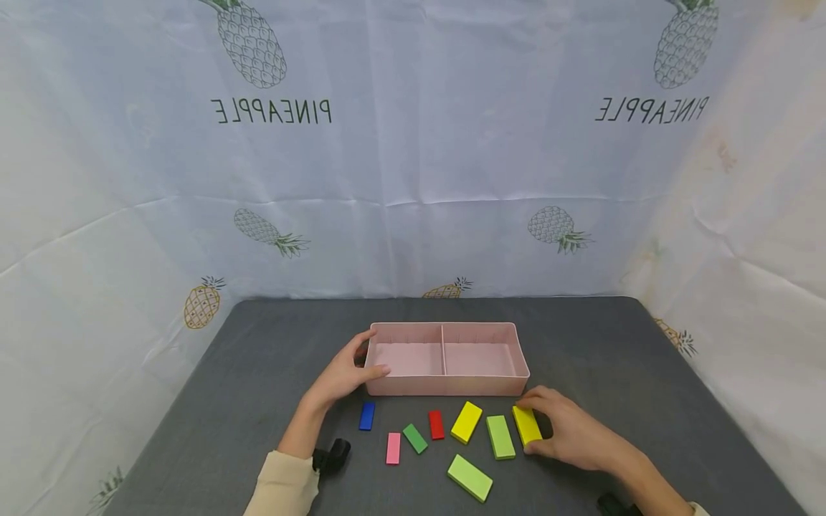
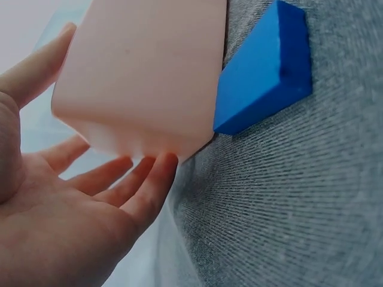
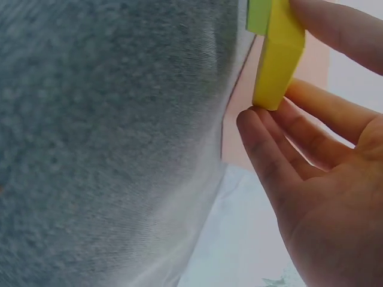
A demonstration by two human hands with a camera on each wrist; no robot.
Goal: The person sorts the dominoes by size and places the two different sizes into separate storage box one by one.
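A pink two-compartment box (image 1: 448,385) stands on the dark table, its divider near the middle. My left hand (image 1: 345,373) holds the box's left end, thumb at the front rim and fingers along the side wall; the left wrist view shows the fingers against the pink wall (image 2: 149,72). At the box's front right, my right hand (image 1: 568,428) pinches a yellow block (image 1: 527,424) between thumb and fingers. In the right wrist view that yellow block (image 3: 278,63) sits between thumb and fingertips. Whether it touches the table I cannot tell.
In front of the box lie a blue block (image 1: 366,416), a pink block (image 1: 393,448), a dark green block (image 1: 415,438), a red block (image 1: 436,424), another yellow block (image 1: 467,422) and two light green blocks, one upper (image 1: 500,437), one lower (image 1: 470,478). A pineapple-print curtain (image 1: 413,158) hangs behind.
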